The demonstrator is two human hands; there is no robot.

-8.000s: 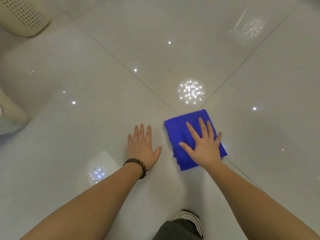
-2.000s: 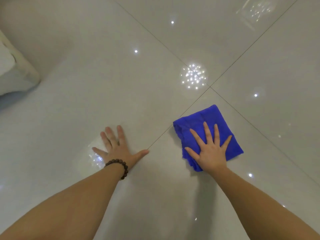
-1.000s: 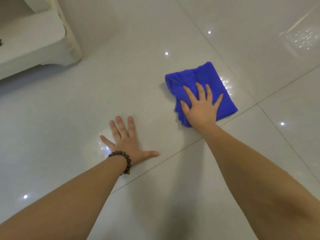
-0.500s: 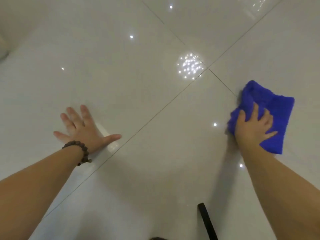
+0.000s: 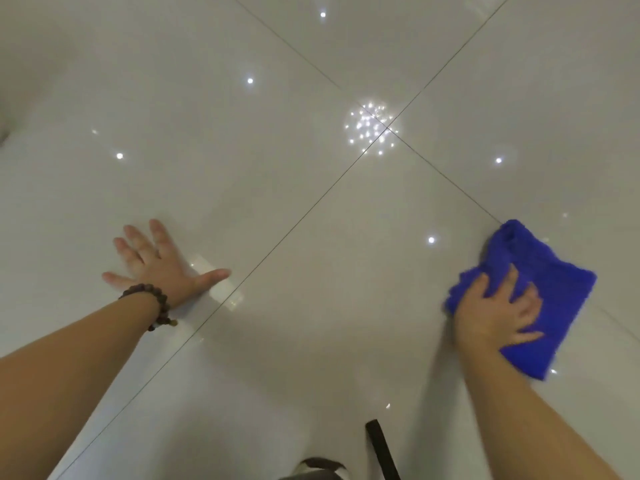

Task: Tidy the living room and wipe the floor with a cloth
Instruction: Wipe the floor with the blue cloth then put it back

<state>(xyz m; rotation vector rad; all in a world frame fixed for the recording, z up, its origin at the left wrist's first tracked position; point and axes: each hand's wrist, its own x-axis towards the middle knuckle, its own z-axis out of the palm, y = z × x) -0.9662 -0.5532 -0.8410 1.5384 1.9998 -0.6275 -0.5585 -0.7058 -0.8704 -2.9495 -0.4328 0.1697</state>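
A blue cloth [image 5: 550,292] lies bunched on the glossy white tiled floor [image 5: 311,209] at the right. My right hand [image 5: 498,313] is on top of its near left part, with bent fingers and thumb gathering the fabric as it presses down. The hand looks blurred. My left hand [image 5: 159,268], with a dark bead bracelet on the wrist, rests flat on the floor at the left with fingers spread, about one tile-width from the cloth.
Tile joints cross at the upper middle [image 5: 388,124], where ceiling lights reflect. A dark strap [image 5: 381,448] and the tip of a shoe [image 5: 315,467] show at the bottom edge.
The cloth and my right hand have swept from the middle of the floor to the right and slightly nearer, and the cloth has bunched up. My left hand stays planted.
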